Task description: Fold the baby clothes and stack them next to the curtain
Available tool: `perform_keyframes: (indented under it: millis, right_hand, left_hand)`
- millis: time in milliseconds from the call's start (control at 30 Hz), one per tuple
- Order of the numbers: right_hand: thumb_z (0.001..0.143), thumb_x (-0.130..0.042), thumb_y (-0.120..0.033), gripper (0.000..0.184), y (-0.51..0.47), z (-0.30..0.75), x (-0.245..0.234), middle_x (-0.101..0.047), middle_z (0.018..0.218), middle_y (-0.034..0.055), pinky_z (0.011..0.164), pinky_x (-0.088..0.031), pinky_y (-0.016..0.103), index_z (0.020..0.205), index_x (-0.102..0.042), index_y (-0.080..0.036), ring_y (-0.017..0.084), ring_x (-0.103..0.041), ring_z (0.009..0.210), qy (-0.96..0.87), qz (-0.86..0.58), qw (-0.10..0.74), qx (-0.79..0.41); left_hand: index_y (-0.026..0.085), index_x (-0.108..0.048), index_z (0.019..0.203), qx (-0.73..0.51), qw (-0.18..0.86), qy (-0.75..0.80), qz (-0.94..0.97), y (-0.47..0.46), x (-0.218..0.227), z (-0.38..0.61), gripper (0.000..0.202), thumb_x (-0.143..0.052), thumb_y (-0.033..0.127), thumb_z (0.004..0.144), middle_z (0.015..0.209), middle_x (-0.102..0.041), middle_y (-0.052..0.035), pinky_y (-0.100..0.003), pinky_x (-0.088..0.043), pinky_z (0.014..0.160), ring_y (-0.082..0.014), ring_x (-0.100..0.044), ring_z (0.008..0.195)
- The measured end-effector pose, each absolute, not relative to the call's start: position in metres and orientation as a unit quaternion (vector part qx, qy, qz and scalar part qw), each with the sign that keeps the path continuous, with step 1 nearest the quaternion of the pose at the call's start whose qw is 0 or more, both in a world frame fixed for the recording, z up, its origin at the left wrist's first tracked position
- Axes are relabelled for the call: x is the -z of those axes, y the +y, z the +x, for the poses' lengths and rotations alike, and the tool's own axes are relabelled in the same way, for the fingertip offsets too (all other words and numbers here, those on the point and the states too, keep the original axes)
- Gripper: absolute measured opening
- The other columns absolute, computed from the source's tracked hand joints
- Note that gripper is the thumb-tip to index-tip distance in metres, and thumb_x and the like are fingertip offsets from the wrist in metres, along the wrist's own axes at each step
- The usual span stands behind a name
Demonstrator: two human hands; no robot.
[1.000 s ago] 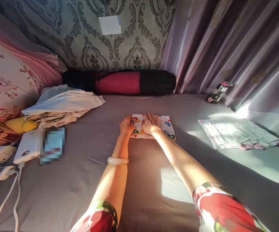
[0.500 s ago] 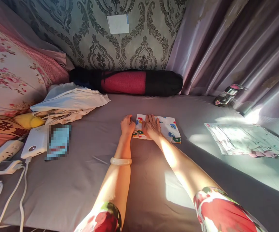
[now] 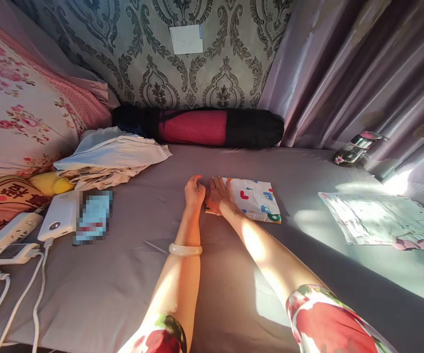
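A folded white cloth (image 3: 258, 198) printed with coloured shapes lies flat on the grey bed sheet in front of me. My right hand (image 3: 218, 196) rests palm down across its left end, fingers stretched out and pointing away from me. Close by that same end is my left hand (image 3: 194, 192), with a pale bangle (image 3: 185, 250) on the wrist. Its fingers are curled in, and what they may hold is hidden. The two hands nearly meet at the cloth's left edge.
Light folded clothes (image 3: 114, 154) lie at the back left, near a white power bank (image 3: 60, 218) and a power strip (image 3: 11, 240). A black and red roll (image 3: 193, 128) lies along the wall. On the right are a flask (image 3: 355, 149) and a folded pale cloth (image 3: 377, 218).
My right hand has slid left over the cloth, from its middle to its left end. My left hand has stayed almost in place. The view has shifted slightly.
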State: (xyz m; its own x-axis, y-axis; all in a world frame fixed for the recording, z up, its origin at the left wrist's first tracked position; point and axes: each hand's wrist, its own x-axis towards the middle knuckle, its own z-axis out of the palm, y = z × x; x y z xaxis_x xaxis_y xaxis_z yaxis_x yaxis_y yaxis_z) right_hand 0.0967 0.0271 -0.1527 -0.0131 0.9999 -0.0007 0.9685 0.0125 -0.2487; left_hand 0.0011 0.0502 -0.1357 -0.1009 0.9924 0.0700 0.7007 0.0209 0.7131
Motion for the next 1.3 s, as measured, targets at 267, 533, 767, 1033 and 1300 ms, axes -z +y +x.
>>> perform_keyframes:
  millis: [267, 533, 767, 1033, 1300]
  right_hand:
    - [0.102, -0.025, -0.029, 0.055, 0.025, 0.097, 0.150, -0.023, 0.164, 0.0138, 0.121, -0.008, 0.050, 0.154, -0.031, -0.011, 0.025, -0.012, 0.152, -0.704, -0.698, 0.075, -0.107]
    - [0.102, -0.023, -0.028, 0.053, 0.021, 0.132, 0.138, -0.033, 0.160, 0.0128, 0.119, -0.021, 0.040, 0.150, -0.039, -0.010, 0.022, -0.025, 0.148, -0.693, -0.698, 0.148, -0.104]
    - [0.101, -0.025, -0.030, 0.056, -0.002, 0.180, 0.145, -0.027, 0.163, 0.0126, 0.121, -0.013, 0.053, 0.153, -0.035, -0.012, 0.028, -0.018, 0.151, -0.676, -0.729, 0.073, -0.072]
    - [0.101, -0.025, -0.029, 0.057, -0.006, 0.181, 0.155, -0.028, 0.163, 0.0092, 0.121, -0.010, 0.051, 0.155, -0.033, -0.014, 0.026, -0.017, 0.151, -0.674, -0.730, 0.096, -0.064]
    - [0.102, -0.026, -0.030, 0.055, -0.009, 0.187, 0.152, -0.030, 0.161, 0.0110, 0.121, -0.013, 0.049, 0.153, -0.037, -0.013, 0.026, -0.021, 0.150, -0.679, -0.721, 0.122, -0.067]
  left_hand:
    - [0.018, -0.068, 0.122, -0.321, 0.255, 0.667, 0.622, 0.050, 0.135, 0.004, 0.048, -0.038, 0.006, 0.087, 0.125, -0.070, -0.0070, -0.034, -0.046, 0.107, -0.0215, -0.061, 0.123]
    - [0.016, -0.065, 0.124, -0.312, 0.252, 0.620, 0.674, 0.047, 0.137, 0.016, 0.045, -0.039, 0.006, 0.089, 0.124, -0.070, -0.0082, -0.034, -0.048, 0.103, -0.0218, -0.062, 0.120]
    - [0.017, -0.053, 0.137, -0.198, 0.189, 0.518, 0.810, 0.031, 0.148, 0.050, 0.053, -0.043, 0.005, 0.086, 0.145, -0.055, -0.0097, -0.038, -0.038, 0.114, -0.0234, -0.046, 0.138]
    - [0.016, -0.046, 0.140, -0.111, 0.139, 0.508, 0.843, 0.028, 0.158, 0.053, 0.050, -0.041, 0.012, 0.091, 0.158, -0.038, -0.0130, -0.044, -0.025, 0.121, -0.0251, -0.031, 0.148]
    - [0.016, -0.051, 0.135, -0.134, 0.117, 0.511, 0.841, 0.024, 0.153, 0.055, 0.041, -0.030, 0.020, 0.100, 0.152, -0.045, -0.0135, -0.045, -0.030, 0.119, -0.0253, -0.037, 0.145]
